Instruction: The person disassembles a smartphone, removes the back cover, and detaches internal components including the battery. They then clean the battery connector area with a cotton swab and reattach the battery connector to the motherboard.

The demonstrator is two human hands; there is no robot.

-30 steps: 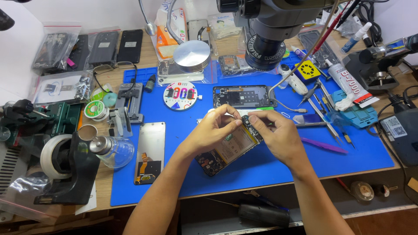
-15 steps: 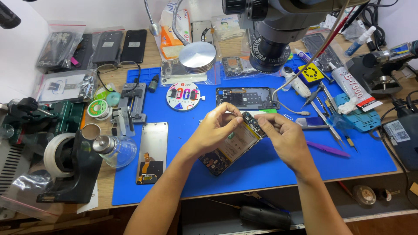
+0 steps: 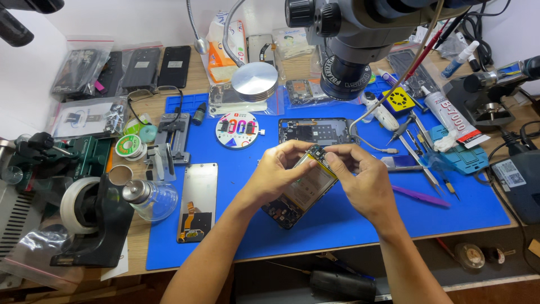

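An opened phone body [image 3: 304,190] with its battery showing lies tilted above the blue work mat [image 3: 349,225]. My left hand [image 3: 275,171] grips its left edge near the top. My right hand [image 3: 360,180] holds the right side, with the fingertips pinched at the phone's upper end, close to the left fingers. Whether a small part sits between the fingertips is hidden. A removed phone screen [image 3: 198,200] with an orange flex cable lies face down on the mat to the left. A dark phone frame [image 3: 315,131] lies flat just beyond my hands.
A microscope head [image 3: 360,50] hangs over the back of the mat. Tweezers and screwdrivers [image 3: 419,155], a purple pry tool [image 3: 419,195] and a glue tube [image 3: 447,115] lie at right. A round screw tray [image 3: 237,130], glass bottle [image 3: 149,197] and tape holder [image 3: 90,217] sit left.
Both hands stay on the phone; the fingertips have shifted slightly closer together at its upper end. The head camera has moved a little, so everything sits slightly lower in view.
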